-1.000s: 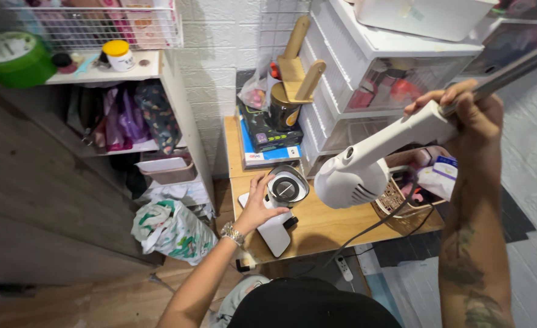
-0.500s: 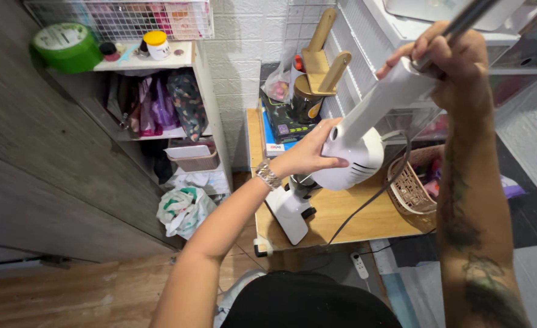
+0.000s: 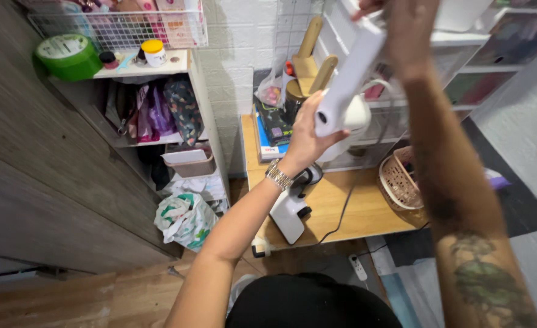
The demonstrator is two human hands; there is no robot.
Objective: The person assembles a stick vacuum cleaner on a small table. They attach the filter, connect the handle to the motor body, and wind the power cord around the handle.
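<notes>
Basket (image 3: 400,182) on table (image 3: 365,212) at right, shelf unit (image 3: 177,64) left of table, bag (image 3: 185,218) on floor below

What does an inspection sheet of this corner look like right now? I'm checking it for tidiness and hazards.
Surface: small wooden table, mostly covered.
Job's things: white handheld appliance, lifted above the table; white base unit at the table's front edge.
Clutter: woven basket, stacked books, wooden utensils, plastic bag on the floor.
Grippers: left hand cups the appliance's lower end; right hand grips its upper part.
Cables: black cord crosses the table; power strip on the floor.
Surroundings: white shelf unit with green tape roll, white drawers, brick wall.
</notes>
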